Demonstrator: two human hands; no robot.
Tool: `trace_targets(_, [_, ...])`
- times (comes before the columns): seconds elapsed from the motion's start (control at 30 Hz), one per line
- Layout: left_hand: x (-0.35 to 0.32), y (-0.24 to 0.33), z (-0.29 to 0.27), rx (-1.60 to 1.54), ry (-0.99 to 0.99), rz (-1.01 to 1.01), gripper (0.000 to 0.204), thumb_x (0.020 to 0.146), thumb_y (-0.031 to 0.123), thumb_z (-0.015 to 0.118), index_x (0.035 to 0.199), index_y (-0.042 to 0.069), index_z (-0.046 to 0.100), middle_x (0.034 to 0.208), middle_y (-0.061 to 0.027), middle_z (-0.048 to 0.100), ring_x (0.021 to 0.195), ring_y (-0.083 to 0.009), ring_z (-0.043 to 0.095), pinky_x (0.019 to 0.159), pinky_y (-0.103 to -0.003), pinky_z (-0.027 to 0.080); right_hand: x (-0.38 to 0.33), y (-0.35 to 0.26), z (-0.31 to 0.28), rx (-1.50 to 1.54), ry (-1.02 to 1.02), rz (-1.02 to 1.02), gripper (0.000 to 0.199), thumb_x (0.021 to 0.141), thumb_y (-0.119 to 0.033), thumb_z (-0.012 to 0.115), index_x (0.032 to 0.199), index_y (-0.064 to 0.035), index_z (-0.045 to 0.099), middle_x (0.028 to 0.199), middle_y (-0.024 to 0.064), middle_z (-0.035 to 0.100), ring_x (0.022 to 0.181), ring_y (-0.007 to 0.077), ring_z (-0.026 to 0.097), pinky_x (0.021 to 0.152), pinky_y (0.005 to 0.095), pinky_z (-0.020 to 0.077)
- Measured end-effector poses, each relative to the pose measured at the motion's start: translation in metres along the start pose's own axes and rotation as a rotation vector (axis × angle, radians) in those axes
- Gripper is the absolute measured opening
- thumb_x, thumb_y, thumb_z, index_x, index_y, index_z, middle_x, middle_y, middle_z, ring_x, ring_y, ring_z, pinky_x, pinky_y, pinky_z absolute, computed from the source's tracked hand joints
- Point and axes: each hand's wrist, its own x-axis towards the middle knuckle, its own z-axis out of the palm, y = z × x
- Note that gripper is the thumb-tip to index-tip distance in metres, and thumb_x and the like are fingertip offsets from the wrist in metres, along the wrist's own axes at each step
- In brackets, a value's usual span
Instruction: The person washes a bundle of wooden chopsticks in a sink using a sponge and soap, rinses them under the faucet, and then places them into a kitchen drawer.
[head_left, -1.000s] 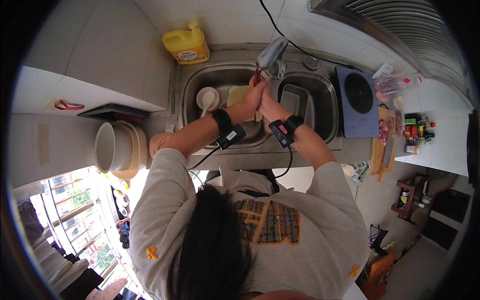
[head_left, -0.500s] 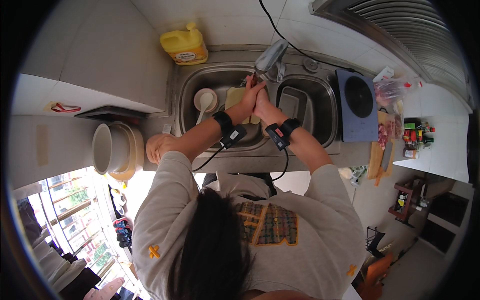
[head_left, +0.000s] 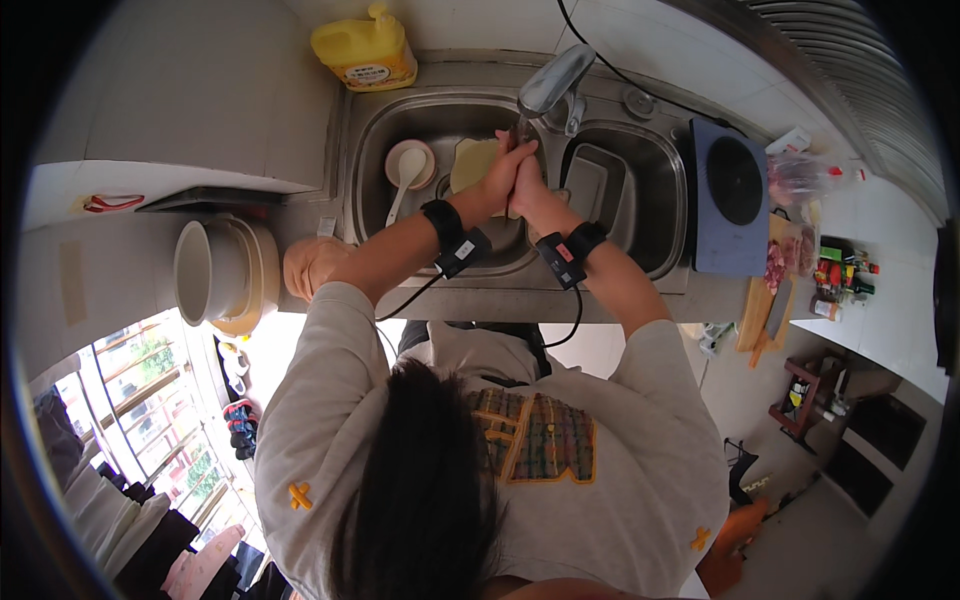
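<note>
My left hand and my right hand are pressed together below the chrome faucet, over the sink's left basin. Their fingers are closed around something dark and slim, mostly hidden, whose kind I cannot make out. Under my left hand lies a flat pale yellow thing. Farther left in that basin, a white spoon rests in a pink-rimmed bowl. Black bands with small boxes circle both my wrists.
A rectangular metal tray sits in the right basin. Behind the sink stands a yellow jug. To the right are a cooktop and a cutting board with meat and a knife. Pots stand left.
My hands stay clasped together under the faucet, with the fingers slightly shifted. The whole view has tilted a little, so the sink and counter sit slightly higher in the picture.
</note>
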Motion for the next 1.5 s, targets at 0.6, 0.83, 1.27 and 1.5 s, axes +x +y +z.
trace_targets(0.6, [-0.013, 0.025, 0.010, 0.027, 0.067, 0.169, 0.041, 0.074, 0.018, 0.055, 0.110, 0.007, 0.039, 0.102, -0.0063, 0.045, 0.096, -0.0161, 0.040, 0.082, -0.025, 0.030, -0.011, -0.017, 0.020, -0.082, -0.134, 0.009, 0.039, 0.083, -0.041, 0.034, 0.109, -0.0146, 0.047, 0.108, -0.0024, 0.047, 0.102, 0.0130, 0.040, 0.084, 0.0262, 0.0303])
trace_targets(0.83, [0.004, -0.023, -0.021, 0.044, 0.049, 0.023, 0.047, 0.076, 0.021, 0.054, 0.116, 0.007, 0.036, 0.108, -0.0065, 0.043, 0.100, -0.0156, 0.039, 0.084, -0.025, 0.029, -0.005, 0.004, -0.022, -0.031, -0.046, 0.166, 0.034, 0.083, -0.037, 0.034, 0.105, -0.0137, 0.048, 0.105, -0.0013, 0.047, 0.097, 0.0149, 0.043, 0.081, 0.0272, 0.0344])
trace_targets(1.27, [0.029, -0.061, -0.047, 0.084, 0.153, 0.104, 0.035, 0.073, 0.018, 0.058, 0.103, 0.005, 0.044, 0.093, -0.0056, 0.049, 0.085, -0.0134, 0.046, 0.072, -0.024, 0.037, 0.013, 0.009, -0.054, 0.078, -0.043, 0.226, 0.033, 0.082, -0.037, 0.035, 0.100, -0.0130, 0.049, 0.104, -0.0008, 0.048, 0.096, 0.0149, 0.044, 0.079, 0.0275, 0.0352])
trace_targets(1.5, [0.035, -0.069, -0.054, 0.313, 0.122, 0.151, 0.028, 0.072, 0.017, 0.056, 0.096, 0.006, 0.047, 0.082, -0.0026, 0.051, 0.079, -0.0129, 0.048, 0.061, -0.024, 0.039, 0.029, 0.006, -0.074, 0.089, -0.058, 0.234, 0.033, 0.081, -0.037, 0.035, 0.097, -0.0127, 0.050, 0.103, -0.0006, 0.048, 0.096, 0.0149, 0.044, 0.079, 0.0277, 0.0356])
